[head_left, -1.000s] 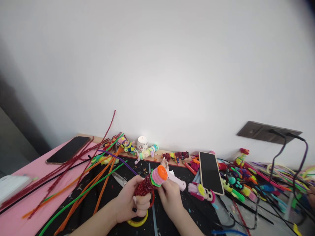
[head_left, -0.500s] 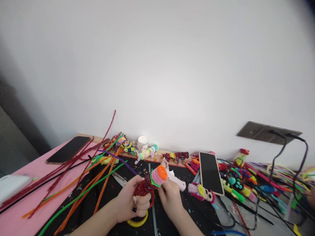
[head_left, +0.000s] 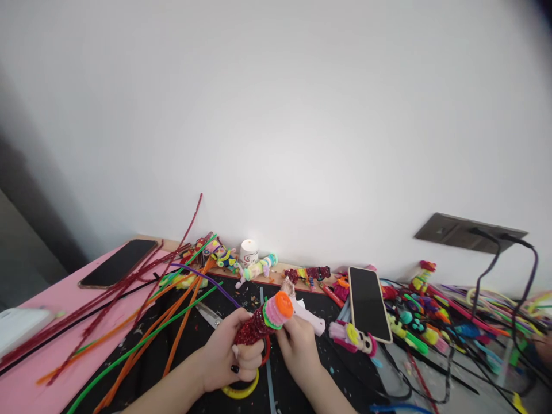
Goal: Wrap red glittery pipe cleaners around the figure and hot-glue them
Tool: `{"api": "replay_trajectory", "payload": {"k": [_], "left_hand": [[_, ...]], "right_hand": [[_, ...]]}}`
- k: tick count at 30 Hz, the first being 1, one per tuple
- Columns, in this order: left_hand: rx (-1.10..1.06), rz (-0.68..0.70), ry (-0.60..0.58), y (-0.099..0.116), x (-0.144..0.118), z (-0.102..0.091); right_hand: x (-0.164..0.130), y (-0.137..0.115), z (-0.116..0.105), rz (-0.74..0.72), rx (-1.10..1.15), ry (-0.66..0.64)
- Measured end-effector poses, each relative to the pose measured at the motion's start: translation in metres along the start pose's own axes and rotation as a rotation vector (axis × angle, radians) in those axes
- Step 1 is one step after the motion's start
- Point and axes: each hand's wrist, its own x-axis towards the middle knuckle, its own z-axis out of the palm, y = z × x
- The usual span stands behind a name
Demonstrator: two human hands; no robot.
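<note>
My left hand [head_left: 226,356] is wrapped around a sparkly red pipe-cleaner roll [head_left: 254,326], held above the black mat. The roll's far end carries stacked fuzzy discs [head_left: 278,308]: green, pink, then orange on top. My right hand [head_left: 297,343] pinches the roll just below those discs. A white glue gun [head_left: 308,317] lies right behind my right hand. A yellow ring [head_left: 244,391] and a red ring [head_left: 268,348] show under my left hand.
Long pipe cleaners [head_left: 142,322] in red, orange, green and purple fan out to the left. Scissors [head_left: 210,314] lie on the black mat [head_left: 181,368]. Phones rest at the left [head_left: 118,262] and right [head_left: 368,302]. Small craft figures and cables crowd the right side [head_left: 431,322].
</note>
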Motion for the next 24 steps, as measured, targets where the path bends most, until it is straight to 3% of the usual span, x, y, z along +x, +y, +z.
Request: {"api": "replay_trajectory", "payload": {"k": [24], "left_hand": [[0.026,-0.001,0.027,0.0019,-0.0007,0.0007]], "right_hand": [[-0.0007,0.0013,0.0007,0.008,0.003,-0.015]]}}
